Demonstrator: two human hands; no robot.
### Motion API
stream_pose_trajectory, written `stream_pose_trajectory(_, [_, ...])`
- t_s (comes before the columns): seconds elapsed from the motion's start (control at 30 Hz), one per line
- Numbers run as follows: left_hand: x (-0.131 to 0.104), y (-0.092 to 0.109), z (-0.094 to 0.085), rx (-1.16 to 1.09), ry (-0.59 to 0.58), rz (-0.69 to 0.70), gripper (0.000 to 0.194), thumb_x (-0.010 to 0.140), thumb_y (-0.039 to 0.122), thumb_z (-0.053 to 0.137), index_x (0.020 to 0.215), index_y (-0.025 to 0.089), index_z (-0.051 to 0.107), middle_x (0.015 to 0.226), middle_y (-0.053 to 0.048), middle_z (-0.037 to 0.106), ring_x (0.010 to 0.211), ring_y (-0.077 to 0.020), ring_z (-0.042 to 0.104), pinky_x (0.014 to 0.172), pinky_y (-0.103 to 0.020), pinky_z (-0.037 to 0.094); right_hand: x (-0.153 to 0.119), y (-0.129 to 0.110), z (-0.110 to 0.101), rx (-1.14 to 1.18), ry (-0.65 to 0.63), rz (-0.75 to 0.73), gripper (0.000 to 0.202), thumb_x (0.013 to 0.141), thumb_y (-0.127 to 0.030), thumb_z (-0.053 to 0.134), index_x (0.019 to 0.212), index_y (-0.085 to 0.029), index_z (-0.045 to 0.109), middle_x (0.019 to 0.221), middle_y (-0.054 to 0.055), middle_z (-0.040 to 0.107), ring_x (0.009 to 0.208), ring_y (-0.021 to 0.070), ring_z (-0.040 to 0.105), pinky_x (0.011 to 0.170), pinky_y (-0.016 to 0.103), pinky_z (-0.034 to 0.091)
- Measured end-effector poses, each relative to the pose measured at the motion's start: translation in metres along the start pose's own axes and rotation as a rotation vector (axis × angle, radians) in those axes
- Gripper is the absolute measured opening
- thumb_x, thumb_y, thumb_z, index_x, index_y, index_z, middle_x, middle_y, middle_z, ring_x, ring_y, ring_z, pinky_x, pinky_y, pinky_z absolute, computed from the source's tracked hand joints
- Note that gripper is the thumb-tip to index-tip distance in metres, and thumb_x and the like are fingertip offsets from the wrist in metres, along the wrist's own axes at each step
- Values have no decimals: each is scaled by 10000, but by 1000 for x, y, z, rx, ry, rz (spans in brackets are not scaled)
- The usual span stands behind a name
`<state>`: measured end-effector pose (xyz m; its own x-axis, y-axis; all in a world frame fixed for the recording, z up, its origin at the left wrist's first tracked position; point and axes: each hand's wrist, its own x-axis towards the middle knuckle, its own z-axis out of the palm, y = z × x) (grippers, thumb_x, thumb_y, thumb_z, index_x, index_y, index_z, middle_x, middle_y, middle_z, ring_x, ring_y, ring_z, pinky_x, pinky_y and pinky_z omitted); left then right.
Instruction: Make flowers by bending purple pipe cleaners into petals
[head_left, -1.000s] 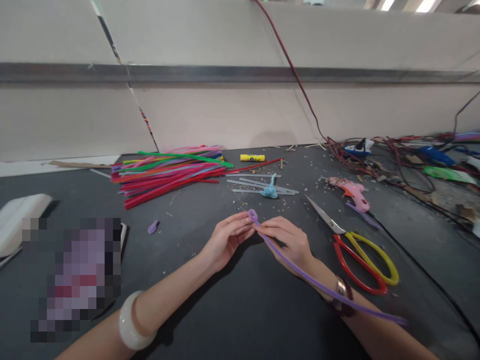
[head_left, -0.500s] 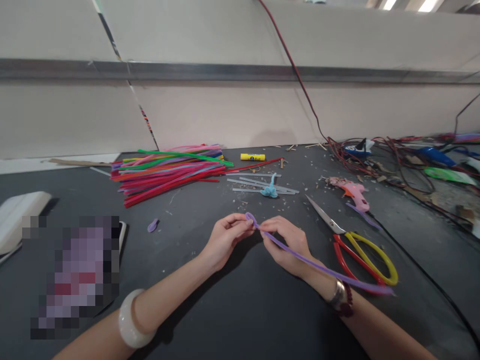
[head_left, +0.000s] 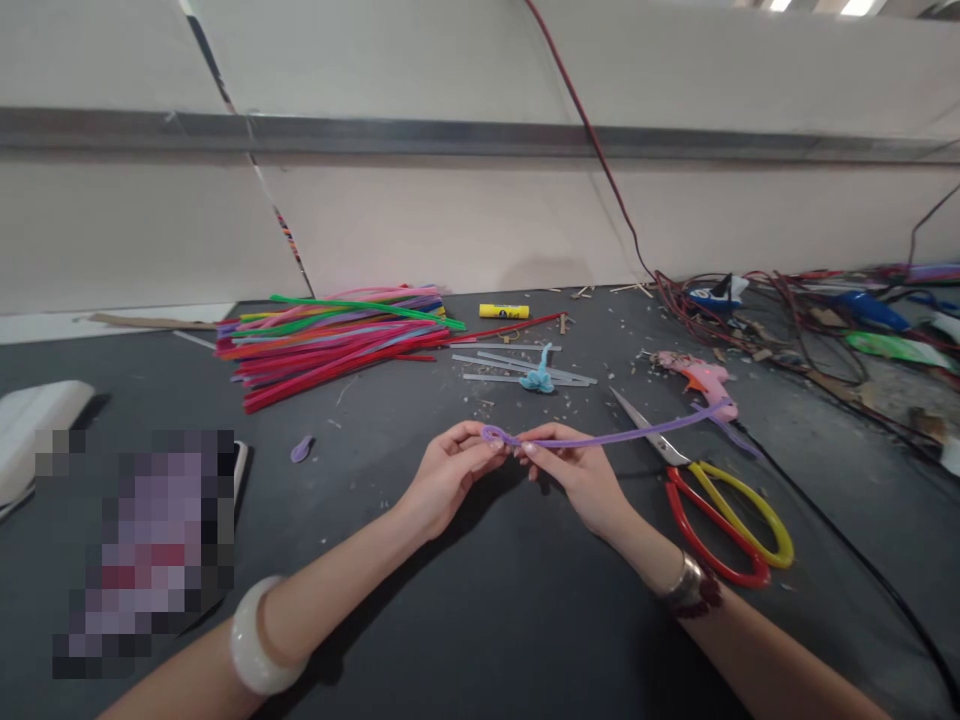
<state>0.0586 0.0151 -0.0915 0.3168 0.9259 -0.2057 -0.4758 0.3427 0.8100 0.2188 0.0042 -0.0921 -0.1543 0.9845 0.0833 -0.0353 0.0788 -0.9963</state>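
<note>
A purple pipe cleaner (head_left: 622, 437) runs between both hands, bent into a small loop at its left end. My left hand (head_left: 450, 475) pinches it by the loop. Close beside it, my right hand (head_left: 581, 475) grips the same pipe cleaner just past the loop, and the long free end stretches out to the right over the scissors' blades. A small purple looped piece (head_left: 302, 448) lies on the table left of my left hand. Beyond my hands sits a light blue pipe-cleaner flower (head_left: 538, 378) on several translucent glue sticks (head_left: 491, 378).
Red-and-yellow-handled scissors (head_left: 679, 465) and a pink glue gun (head_left: 709, 382) lie at the right. Behind are a bundle of coloured pipe cleaners (head_left: 337, 345) and a yellow tube (head_left: 504, 311). Tangled cables (head_left: 787, 320) fill the far right; a blurred phone (head_left: 150, 550) lies left.
The pipe cleaner's free end has swung from lying across my right wrist up and away to the right. My right hand has turned, its thumb now on top. Both hands stay close together.
</note>
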Motion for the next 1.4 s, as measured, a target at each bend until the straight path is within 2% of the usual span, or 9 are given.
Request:
stream_pose_trajectory(0.2, [1, -1, -1, 11, 31, 5, 113, 666, 175, 691, 741, 132, 617, 722, -14, 666, 697, -91, 609, 720, -198, 461, -4, -2, 4, -181, 46, -82, 134, 768, -274, 575, 856, -181, 615, 765, 25, 644, 601, 108, 594, 550, 235, 513])
stream_pose_trajectory(0.33, [0, 1, 1, 39, 40, 20, 111, 662, 175, 694, 726, 132, 615, 722, -20, 670, 685, -90, 607, 720, -199, 454, -7, -4, 4, -408, 106, -346, 67, 772, -199, 564, 800, -199, 625, 754, 30, 654, 685, 141, 611, 639, 287, 517])
stream_pose_trajectory(0.5, [-1, 0, 2, 121, 73, 64, 139, 628, 181, 716, 711, 133, 616, 716, -25, 674, 680, -104, 608, 717, -213, 454, -9, 3, -2, -629, 16, -656, 148, 789, -137, 526, 848, -210, 641, 803, 53, 674, 741, 164, 613, 676, 321, 512])
stream_pose_trajectory(0.77, [-4, -1, 3, 213, 33, 135, 143, 633, 165, 709, 724, 136, 602, 723, -25, 666, 699, -122, 605, 692, -224, 455, -11, 8, -5, -815, -88, -833, 233, 781, -96, 520, 960, -204, 625, 837, 69, 670, 783, 177, 611, 683, 326, 518])
stream_pose_trajectory(0.9, [-4, 1, 5, 109, 15, 52, 127, 647, 172, 701, 725, 136, 608, 725, -25, 667, 685, -111, 605, 674, -204, 456, -12, 5, -1, -746, -9, -773, 220, 777, -113, 527, 928, -237, 628, 838, 47, 671, 752, 166, 616, 673, 312, 514])
stream_pose_trajectory(1.07, [-3, 2, 3, -71, -23, -80, 127, 655, 175, 701, 727, 149, 600, 763, -4, 660, 674, -73, 593, 700, -182, 465, -12, -2, 6, -477, 110, -490, 101, 790, -188, 530, 832, -213, 619, 778, 45, 651, 706, 164, 612, 652, 307, 514])
stream_pose_trajectory(1.23, [-3, 2, 2, -190, -110, -147, 124, 671, 174, 690, 719, 161, 577, 647, 28, 605, 563, -44, 534, 559, -139, 431, -9, -8, 10, -34, 34, -150, 103, 794, -264, 535, 804, -177, 590, 718, 23, 574, 578, 115, 568, 473, 230, 501])
stream_pose_trajectory(1.3, [-4, 3, 2, -217, -152, -158, 114, 689, 177, 677, 730, 170, 571, 574, 38, 567, 524, -43, 502, 515, -135, 402, -8, -9, 10, 72, -7, -89, 118, 787, -280, 544, 805, -172, 587, 714, 20, 559, 594, 115, 565, 452, 219, 499])
stream_pose_trajectory(1.4, [-4, 3, 1, -213, -170, -182, 104, 697, 187, 672, 734, 169, 576, 549, 37, 552, 498, -42, 477, 495, -139, 380, -10, -9, 9, 90, -21, -95, 106, 788, -270, 543, 803, -175, 587, 727, 20, 560, 601, 113, 565, 450, 216, 500])
